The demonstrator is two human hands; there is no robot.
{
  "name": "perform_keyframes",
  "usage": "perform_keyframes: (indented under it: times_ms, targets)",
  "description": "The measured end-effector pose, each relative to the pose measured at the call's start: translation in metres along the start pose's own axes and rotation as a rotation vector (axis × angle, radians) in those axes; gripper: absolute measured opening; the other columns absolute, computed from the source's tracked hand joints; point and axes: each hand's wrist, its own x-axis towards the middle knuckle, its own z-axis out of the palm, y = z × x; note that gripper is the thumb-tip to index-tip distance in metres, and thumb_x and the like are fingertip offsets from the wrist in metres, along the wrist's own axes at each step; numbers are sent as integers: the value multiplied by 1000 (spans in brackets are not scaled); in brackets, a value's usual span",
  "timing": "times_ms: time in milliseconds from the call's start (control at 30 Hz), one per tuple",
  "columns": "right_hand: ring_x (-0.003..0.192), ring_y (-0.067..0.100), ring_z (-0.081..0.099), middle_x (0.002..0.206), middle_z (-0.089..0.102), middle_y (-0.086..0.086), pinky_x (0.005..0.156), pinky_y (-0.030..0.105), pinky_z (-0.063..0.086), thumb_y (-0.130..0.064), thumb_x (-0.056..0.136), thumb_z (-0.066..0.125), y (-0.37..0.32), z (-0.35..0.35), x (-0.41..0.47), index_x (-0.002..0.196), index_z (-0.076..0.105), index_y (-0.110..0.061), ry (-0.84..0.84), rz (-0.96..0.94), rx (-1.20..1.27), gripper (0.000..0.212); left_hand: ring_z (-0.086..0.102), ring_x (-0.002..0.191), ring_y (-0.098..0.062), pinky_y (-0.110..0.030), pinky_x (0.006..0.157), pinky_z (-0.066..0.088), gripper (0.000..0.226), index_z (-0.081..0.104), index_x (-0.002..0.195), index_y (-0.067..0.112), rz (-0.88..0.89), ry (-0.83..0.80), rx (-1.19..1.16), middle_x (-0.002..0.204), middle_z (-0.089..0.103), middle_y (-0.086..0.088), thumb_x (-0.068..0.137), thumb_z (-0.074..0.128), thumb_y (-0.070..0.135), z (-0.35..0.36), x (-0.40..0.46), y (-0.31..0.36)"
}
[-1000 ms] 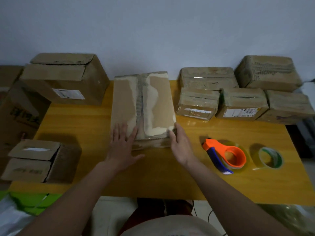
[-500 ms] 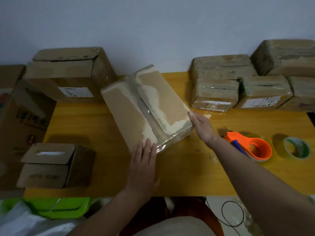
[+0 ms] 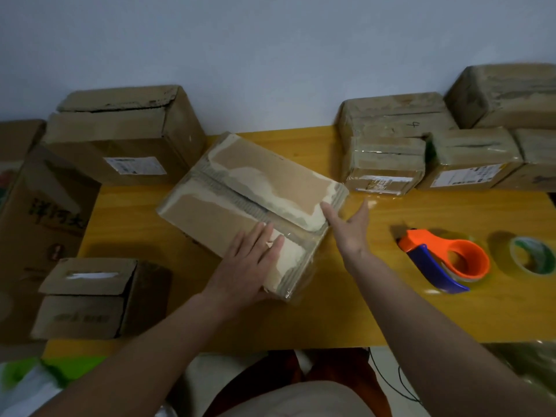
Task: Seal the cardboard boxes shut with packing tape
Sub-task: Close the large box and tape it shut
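Cardboard box (image 3: 240, 200), long and flat, lies at an angle in the middle of a yellow wooden table (image 3: 421, 320), its top scarred with pale patches of torn paper and a strip of clear tape along the centre seam. The left hand (image 3: 246, 266) rests flat on the near end of the top, fingers straight and close together. The right hand (image 3: 349, 227) touches the box's right end with straight, slightly spread fingers, thumb held apart; it grips nothing. Both bare forearms reach in from the bottom edge.

Right of the box, well apart, an orange and blue tape dispenser (image 3: 445, 260) lies on the table, with a loose roll of clear tape (image 3: 532, 255) just beside it. Bare table shows between the right hand and the dispenser.

Taped boxes (image 3: 391, 145) are stacked along the back right by the wall; one carries a handwritten "4", two have white labels too small to read. At back left stands a larger box (image 3: 120, 136) with a white label, and a small box (image 3: 87, 299) sits at the near left corner. A big carton (image 3: 39, 212) with dark Chinese characters stands off the left edge.
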Motion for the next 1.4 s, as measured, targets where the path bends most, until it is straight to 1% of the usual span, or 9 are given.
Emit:
perform_keyframes:
  times_ms: [267, 467, 567, 633, 733, 800, 1000, 1267, 1400]
  targets:
    - [145, 26, 16, 160, 8, 2, 116, 50, 25, -47, 80, 72, 32, 15, -54, 153, -2, -26, -140, 84, 73, 106, 38, 136, -44, -59, 105, 37, 95, 28, 146, 10, -57, 13, -55, 146, 37, -31, 77, 23, 76, 1, 2, 5]
    - [146, 22, 13, 160, 7, 2, 116, 45, 25, -37, 74, 80, 46, 7, -94, 153, 0, -25, -266, 97, -2, 113, -15, 146, -39, -52, 120, 2, 103, -17, 152, 21, -260, -62, -78, 157, -17, -25, 83, 37, 74, -11, 18, 27]
    - [145, 21, 13, 158, 12, 4, 117, 39, 23, -26, 76, 80, 43, -10, -95, 153, 6, -20, -162, 67, -168, 106, -9, 146, -41, -52, 120, 5, 100, -12, 153, 21, -426, -30, -134, 158, -13, -26, 83, 33, 76, -21, 31, 41]
    - [145, 17, 14, 157, 17, 4, 114, 24, 16, -23, 90, 64, 40, -18, -103, 151, 13, -14, -37, -156, -252, 80, 5, 145, -42, -50, 118, 13, 100, -6, 153, 23, -498, -7, -161, 158, 0, -24, 82, 38, 76, -30, 41, 40]
    - [143, -1, 12, 155, 19, -6, 111, 6, 8, -24, 102, 38, 32, -9, -122, 150, 16, -16, -42, -461, -280, 54, 18, 139, -35, -47, 115, 20, 104, 1, 153, 28, -420, 58, -164, 152, 13, -16, 76, 53, 76, -36, 49, 27]
    - [143, -7, 6, 156, 13, -11, 114, 8, 6, -27, 101, 31, 32, 5, -126, 150, 13, -20, -121, -526, -291, 53, -4, 147, -33, -51, 119, 9, 108, -6, 153, 31, -263, 59, -146, 160, -7, -10, 76, 58, 72, -30, 48, 18]
    - [143, -3, -1, 157, -2, -12, 117, 16, 5, -22, 104, 32, 37, 33, -114, 152, 1, -17, -230, -354, -218, 57, -30, 143, -23, -53, 119, -2, 93, -19, 150, 31, -136, 5, -138, 157, -30, 3, 91, 48, 54, -25, 49, 13]
    - [142, 14, 27, 153, 33, -2, 109, 23, 22, -46, 101, 25, 18, 17, -79, 150, 28, -20, -348, -99, -152, 55, -30, 143, -23, -56, 118, -4, 88, -20, 150, 29, -143, 8, -137, 157, -27, 8, 90, 31, 69, -24, 50, 15]
    - [146, 2, -1, 160, -1, -13, 118, 26, 5, -52, 99, 20, -7, 17, -70, 154, 1, -26, -328, -237, -148, 63, -29, 144, -22, -56, 118, -3, 88, -18, 151, 26, -139, -14, -149, 158, -27, 6, 89, 25, 71, -27, 48, 14]
